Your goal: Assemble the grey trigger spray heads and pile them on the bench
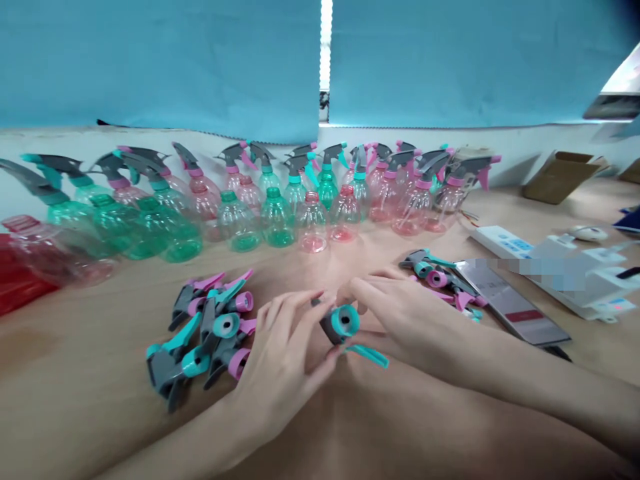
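Observation:
Over the middle of the table, my left hand grips a grey and teal trigger spray head between thumb and fingers. Its teal collar opening faces me, and a teal lever points down to the right. My right hand is closed around the collar side, thumb below and bent fingers above; its fingertips are partly hidden. Beside my left hand lies a pile of loose spray heads in grey with pink or teal parts. A smaller pile of spray heads lies beyond my right hand.
Rows of clear green bottles and pink bottles stand along the back, many with spray heads on, several uncapped in front. At right are a phone, a white power strip with plugs and a cardboard box. Something red sits at left.

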A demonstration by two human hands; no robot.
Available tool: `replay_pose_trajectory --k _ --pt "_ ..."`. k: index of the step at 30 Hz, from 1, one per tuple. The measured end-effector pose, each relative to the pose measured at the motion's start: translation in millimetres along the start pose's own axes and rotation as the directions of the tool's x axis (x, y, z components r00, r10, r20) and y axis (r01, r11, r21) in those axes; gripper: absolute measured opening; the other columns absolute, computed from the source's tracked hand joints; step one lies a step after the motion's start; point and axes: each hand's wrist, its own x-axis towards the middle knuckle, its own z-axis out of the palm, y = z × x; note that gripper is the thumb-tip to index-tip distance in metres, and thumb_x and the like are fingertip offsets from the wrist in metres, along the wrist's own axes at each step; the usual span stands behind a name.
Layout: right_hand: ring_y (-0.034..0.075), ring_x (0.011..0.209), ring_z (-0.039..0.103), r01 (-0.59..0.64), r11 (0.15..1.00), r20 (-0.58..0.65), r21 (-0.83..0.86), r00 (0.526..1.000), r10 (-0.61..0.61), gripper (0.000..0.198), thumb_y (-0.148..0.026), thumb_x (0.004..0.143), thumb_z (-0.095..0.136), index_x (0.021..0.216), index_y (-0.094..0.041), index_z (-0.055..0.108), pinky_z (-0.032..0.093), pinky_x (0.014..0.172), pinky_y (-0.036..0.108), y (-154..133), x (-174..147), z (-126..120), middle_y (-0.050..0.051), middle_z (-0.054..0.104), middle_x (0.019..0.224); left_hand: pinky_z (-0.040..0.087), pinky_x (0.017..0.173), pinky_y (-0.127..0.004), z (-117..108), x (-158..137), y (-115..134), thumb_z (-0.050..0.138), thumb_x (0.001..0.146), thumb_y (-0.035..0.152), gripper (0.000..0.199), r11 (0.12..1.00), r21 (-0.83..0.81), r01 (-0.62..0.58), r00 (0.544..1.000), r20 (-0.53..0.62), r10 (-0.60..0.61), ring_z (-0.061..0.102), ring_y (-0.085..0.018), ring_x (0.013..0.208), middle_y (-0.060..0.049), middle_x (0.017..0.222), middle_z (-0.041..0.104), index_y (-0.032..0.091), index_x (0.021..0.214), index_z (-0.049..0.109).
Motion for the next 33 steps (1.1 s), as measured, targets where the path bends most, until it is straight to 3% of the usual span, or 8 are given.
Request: replay_pose_trajectory --k 5,9,13,16,19,25,33 --pt "0.019 0.072 0.059 -0.075 0.985 0.128 0.158 0.99 0.055 0.026 -0.034 0.081 0.064 0.095 -0.017 0.052 0.04 0.058 0.028 -14 4 0 0.003 0.063 0.081 0.041 0.09 -0.043 -5 -12 -7 0.056 0.087 0.027 0.034 0.993 -0.119 0.002 0.999 0.052 0.004 0.047 -0.027 0.11 -0.011 0.118 0.053 0.021 0.119 0.046" --pt "0.015 0.056 0.054 -0.088 0.987 0.159 0.131 0.985 0.067 0.033 -0.044 0.076 0.067 0.085 -0.017 0.05 0.03 0.046 0.024 -20 9 2 -0.001 0.059 0.068 0.043 0.088 -0.041 -1 -19 -11 0.05 0.09 0.025 0.026 0.969 -0.247 0.006 0.998 0.065 0.01 0.052 -0.025 0.105 -0.009 0.112 0.058 0.02 0.115 0.047" --pt "0.018 0.062 0.058 -0.087 0.995 0.192 0.056 0.978 0.075 0.043 -0.056 0.072 0.065 0.083 -0.016 0.055 0.033 0.05 0.027 -14 13 -2 0.002 0.062 0.071 0.044 0.086 -0.039 4 -23 -10 0.05 0.091 0.025 0.024 0.937 -0.348 0.031 0.996 0.093 0.002 0.054 -0.023 0.1 -0.007 0.106 0.061 0.02 0.114 0.048" --pt "0.016 0.07 0.06 -0.107 0.988 0.124 0.109 0.988 0.094 0.022 -0.042 0.082 0.061 0.084 -0.02 0.058 0.037 0.056 0.026 -4 15 -11 0.0 0.065 0.08 0.045 0.082 -0.037 4 -22 -9 0.052 0.09 0.026 0.025 0.918 -0.387 0.083 0.991 0.127 -0.036 0.054 -0.022 0.096 -0.006 0.101 0.062 0.021 0.114 0.049" --pt "0.01 0.068 0.058 -0.067 0.977 0.079 0.201 0.995 0.052 0.004 -0.024 0.084 0.058 0.081 -0.023 0.059 0.037 0.057 0.023 -1 18 -17 -0.005 0.065 0.077 0.046 0.079 -0.034 3 -20 -9 0.055 0.089 0.026 0.022 0.898 -0.418 0.135 0.986 0.149 -0.078 0.053 -0.021 0.092 -0.005 0.096 0.06 0.022 0.111 0.051" --pt "0.012 0.065 0.057 0.035 0.963 0.23 0.268 0.968 -0.099 0.012 -0.015 0.085 0.048 0.085 -0.022 0.058 0.038 0.059 0.026 -5 18 -10 -0.002 0.065 0.078 0.045 0.074 -0.032 2 -19 -9 0.049 0.091 0.035 0.018 0.889 -0.432 0.149 0.982 0.167 -0.083 0.051 -0.02 0.085 -0.004 0.089 0.06 0.018 0.092 0.056" --pt "0.016 0.067 0.058 0.088 0.969 0.243 0.229 0.959 -0.145 0.012 -0.027 0.088 0.049 0.095 -0.024 0.058 0.039 0.059 0.028 2 17 -8 -0.001 0.064 0.078 0.046 0.077 -0.034 4 -20 -10 0.045 0.093 0.037 0.022 0.924 -0.375 0.077 0.987 0.161 -0.017 0.054 -0.021 0.09 -0.007 0.097 0.063 0.018 0.101 0.055"
